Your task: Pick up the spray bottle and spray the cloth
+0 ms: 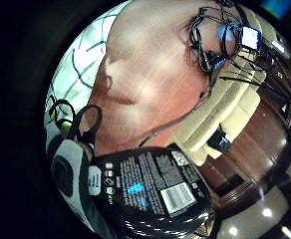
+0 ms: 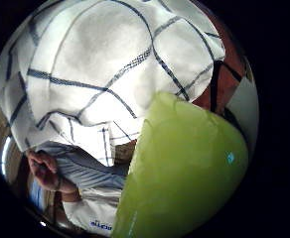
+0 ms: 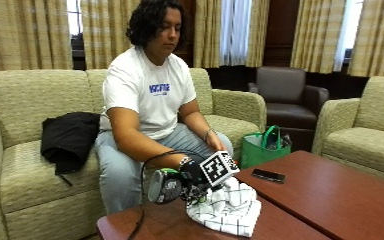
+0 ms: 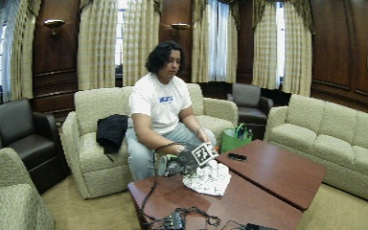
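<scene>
Gripping the spray bottle (image 3: 164,186) in our gloved right hand (image 3: 193,180) just beside the cloth (image 3: 228,210), we risked misting the table (image 3: 325,195) if the nozzle pointed past it.

Glossy plastic spray bottle (image 3: 164,186), woven checked cloth (image 3: 226,209), polished wooden table (image 3: 325,195).

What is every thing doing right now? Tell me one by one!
spray bottle: lifted off the table, lying sideways in the gloved right hand, close to the cloth.
cloth: white with dark checks, bunched in a heap on the table.
phone: lying flat on the table.
green bag: standing beside the sofa.
black jacket: draped on the sofa.
</scene>
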